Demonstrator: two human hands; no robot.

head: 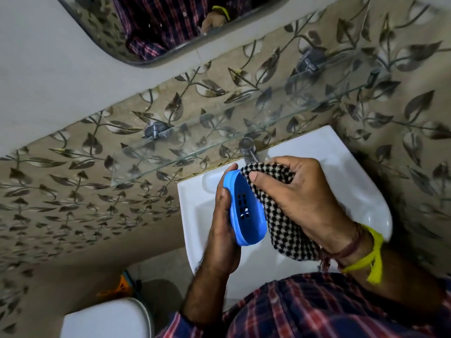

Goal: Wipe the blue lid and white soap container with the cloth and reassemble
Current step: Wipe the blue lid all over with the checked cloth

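1. Two hands work above the white sink (pixel 353 181): left hand (pixel 223 230) grips the blue lid (pixel 245 211) by its edge, hollow side up, slotted holes showing, nothing inside.
2. Right hand (pixel 297 196) clutches the checked cloth (pixel 280 215), thumb pinning it on the lid's rim.
3. No writing legible.

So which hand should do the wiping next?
Probably the right hand: it already grips the black-and-white checked cloth, bunched against the rim of the blue plastic lid with slots. The left hand holds that lid over the white sink.
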